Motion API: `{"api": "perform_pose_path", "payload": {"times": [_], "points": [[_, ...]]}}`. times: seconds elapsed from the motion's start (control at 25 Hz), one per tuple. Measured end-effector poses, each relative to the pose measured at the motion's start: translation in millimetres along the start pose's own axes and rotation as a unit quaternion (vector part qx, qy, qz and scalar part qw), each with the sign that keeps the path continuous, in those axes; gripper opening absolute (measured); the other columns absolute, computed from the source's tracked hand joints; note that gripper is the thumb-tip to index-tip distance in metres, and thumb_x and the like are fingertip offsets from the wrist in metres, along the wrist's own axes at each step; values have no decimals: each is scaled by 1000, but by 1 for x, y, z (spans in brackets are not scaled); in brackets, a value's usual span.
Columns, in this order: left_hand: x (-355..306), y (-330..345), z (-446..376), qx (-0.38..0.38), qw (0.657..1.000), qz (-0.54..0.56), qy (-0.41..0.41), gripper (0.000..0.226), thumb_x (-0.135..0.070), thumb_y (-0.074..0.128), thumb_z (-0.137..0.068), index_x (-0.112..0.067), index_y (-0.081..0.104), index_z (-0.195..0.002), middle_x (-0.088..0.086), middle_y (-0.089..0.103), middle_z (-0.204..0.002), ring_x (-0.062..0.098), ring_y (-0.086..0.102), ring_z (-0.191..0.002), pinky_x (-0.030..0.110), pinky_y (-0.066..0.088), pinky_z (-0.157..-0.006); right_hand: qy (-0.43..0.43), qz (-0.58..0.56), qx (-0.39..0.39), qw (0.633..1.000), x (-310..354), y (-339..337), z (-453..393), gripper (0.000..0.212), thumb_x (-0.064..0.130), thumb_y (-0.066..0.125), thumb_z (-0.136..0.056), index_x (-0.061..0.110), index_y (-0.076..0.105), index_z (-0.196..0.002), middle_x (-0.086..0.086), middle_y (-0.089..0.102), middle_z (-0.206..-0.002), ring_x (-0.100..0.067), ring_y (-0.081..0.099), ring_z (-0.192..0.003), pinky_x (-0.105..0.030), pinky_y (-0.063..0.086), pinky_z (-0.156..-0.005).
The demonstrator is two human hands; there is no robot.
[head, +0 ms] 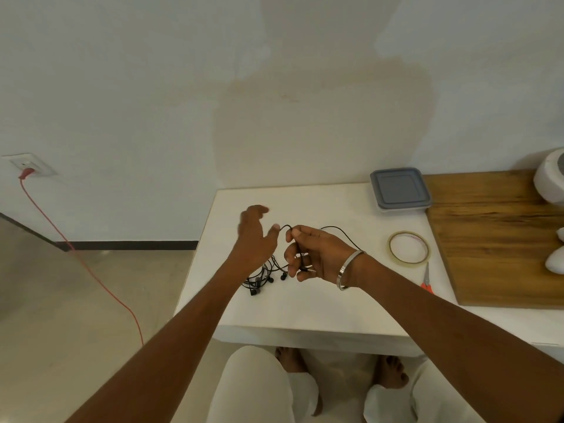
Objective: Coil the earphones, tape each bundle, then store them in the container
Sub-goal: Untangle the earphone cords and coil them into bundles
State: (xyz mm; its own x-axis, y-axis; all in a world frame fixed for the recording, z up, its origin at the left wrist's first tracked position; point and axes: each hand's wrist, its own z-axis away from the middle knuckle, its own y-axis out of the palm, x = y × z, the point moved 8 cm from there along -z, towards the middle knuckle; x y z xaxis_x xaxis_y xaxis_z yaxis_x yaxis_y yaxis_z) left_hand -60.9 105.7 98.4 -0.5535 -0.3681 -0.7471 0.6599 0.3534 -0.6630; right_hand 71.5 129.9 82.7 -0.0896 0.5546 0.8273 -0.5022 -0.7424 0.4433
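Note:
A tangle of black earphones [259, 280] lies on the white table [305, 309], just under my left wrist. My right hand [314, 254] pinches one black earphone cable between thumb and forefinger, and its lower fingers curl round more of the cable. That cable loops up toward the thumb of my left hand [254, 236], whose fingers are spread and relaxed above the table. Another stretch of the cable arcs behind my right wrist. A roll of clear tape [409, 248] lies flat to the right. The grey-lidded container [399, 189] stands shut at the table's back right.
Red-handled scissors [426, 280] lie just below the tape. A wooden board [500, 236] covers the right side, with white objects [551, 178] on its far edge. A red cord [82, 261] runs from a wall socket down to the floor at left. My knees are under the front edge.

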Motion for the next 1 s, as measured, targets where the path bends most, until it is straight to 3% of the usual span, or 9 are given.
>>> {"api": "perform_pose_path", "payload": {"times": [0.12, 0.24, 0.44, 0.56, 0.68, 0.72, 0.8, 0.88, 1.0], "points": [[-18, 20, 6, 129, 984, 81, 89, 51, 4, 46, -90, -25, 47, -132, -9, 58, -125, 0, 50, -120, 18, 41, -97, -12, -36, -8, 999, 7, -1, 2, 23, 29, 39, -101, 14, 54, -94, -10, 62, -75, -25, 65, -62, -28, 54, -53], [-19, 17, 3, 91, 985, 118, 92, 23, -10, 48, -99, -16, 65, -114, -1, 71, -102, 8, 67, -95, 24, 49, -87, -20, -56, -11, 998, 11, -4, 3, 27, 29, 36, -102, 14, 56, -93, -10, 64, -75, -26, 66, -63, -29, 54, -53], [-15, 18, 5, 71, 984, 147, 78, 25, -12, 47, -100, -21, 70, -107, 2, 71, -85, 24, 70, -79, 42, 59, -74, 19, -37, 14, 999, 3, 0, 4, 28, 32, 40, -99, 12, 56, -87, -9, 63, -71, -25, 65, -64, -30, 56, -55], [-10, 22, 5, 68, 983, 157, 60, 23, -15, 49, -99, -23, 70, -106, 4, 71, -88, 26, 68, -81, 38, 59, -71, 39, -39, 42, 998, -2, 8, 6, 33, 33, 40, -100, 9, 57, -86, -11, 65, -73, -26, 67, -69, -34, 58, -61], [-6, 26, 7, 71, 980, 179, 51, 18, -16, 54, -97, -16, 70, -105, 0, 73, -97, 14, 69, -90, 29, 56, -81, 57, -75, 69, 993, -7, 11, 4, 36, 33, 40, -100, 5, 60, -91, -17, 67, -87, -32, 68, -86, -42, 58, -78], [-6, 25, 8, 68, 981, 176, 50, 17, -18, 56, -96, -18, 72, -103, -3, 73, -96, 10, 69, -89, 26, 54, -81, 65, -42, 53, 996, -9, 8, 1, 35, 33, 41, -99, 5, 61, -92, -17, 67, -91, -34, 67, -92, -43, 56, -83], [-8, 20, 8, 50, 986, 147, 54, 13, -25, 62, -93, -26, 74, -98, -12, 72, -86, 1, 65, -76, 18, 49, -72, 58, 153, -32, 986, -12, -13, -6, 27, 33, 47, -98, 9, 59, -94, -11, 69, -93, -29, 68, -94, -42, 55, -89], [-9, 14, 8, 30, 990, 125, 57, 11, -30, 66, -90, -31, 75, -97, -16, 70, -81, 4, 60, -65, 16, 46, -65, -2, 353, -141, 925, -4, -31, -9, 17, 30, 52, -94, 14, 55, -97, -3, 71, -88, -19, 69, -86, -34, 55, -81], [-12, 10, 8, 41, 991, 114, 58, 12, -35, 68, -88, -32, 75, -97, -13, 72, -87, 8, 52, -59, 15, 44, -61, -67, 402, -229, 884, 5, -50, -7, 10, 21, 46, -95, 17, 54, -93, -3, 72, -80, -14, 68, -72, -26, 51, -69]]}}
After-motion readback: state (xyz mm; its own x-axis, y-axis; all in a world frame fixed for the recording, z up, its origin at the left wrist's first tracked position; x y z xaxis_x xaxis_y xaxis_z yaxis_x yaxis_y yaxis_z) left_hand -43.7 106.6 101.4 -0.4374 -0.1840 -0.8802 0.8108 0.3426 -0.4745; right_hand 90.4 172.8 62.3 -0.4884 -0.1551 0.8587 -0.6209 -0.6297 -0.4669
